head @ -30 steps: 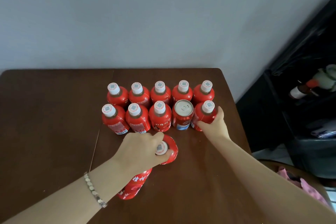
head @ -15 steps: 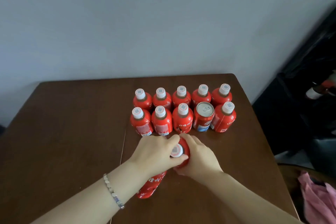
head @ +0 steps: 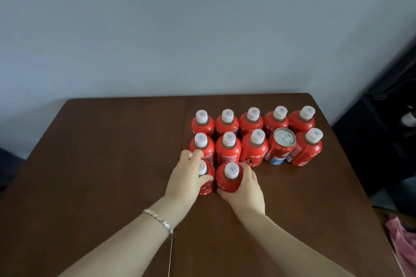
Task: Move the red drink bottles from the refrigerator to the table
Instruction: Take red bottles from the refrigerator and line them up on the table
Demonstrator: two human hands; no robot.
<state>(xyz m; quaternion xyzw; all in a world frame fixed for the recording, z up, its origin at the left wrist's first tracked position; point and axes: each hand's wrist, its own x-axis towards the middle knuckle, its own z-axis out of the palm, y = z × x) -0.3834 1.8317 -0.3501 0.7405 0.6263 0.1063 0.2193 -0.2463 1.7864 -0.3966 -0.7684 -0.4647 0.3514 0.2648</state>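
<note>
Bottles now form a third rank on the brown table point(head: 101, 164), which my feed did not show half a second ago: then both hands crowded one bottle while a second lay slanted under the left wrist. At this moment the left hand point(head: 185, 177) is curled round the left front bottle point(head: 208, 183), with the thumb across its near side. Its fingertips reach over towards the middle row point(head: 228, 148), and I cannot tell whether they touch it. The right hand point(head: 246, 189), which a second ago rested on the far right bottle point(head: 307, 149), wraps the right front bottle point(head: 228, 181) from its right flank, thumb low at the base. Both front bottles stand upright on the table, white caps up, just beside each other and directly in front of the middle row. Behind them, the back row point(head: 251, 121) of five and the red can point(head: 280, 146) keep their places. I see a silver bracelet point(head: 159, 220) on the left wrist, and pink cloth point(head: 403, 238) at the lower right edge.
</note>
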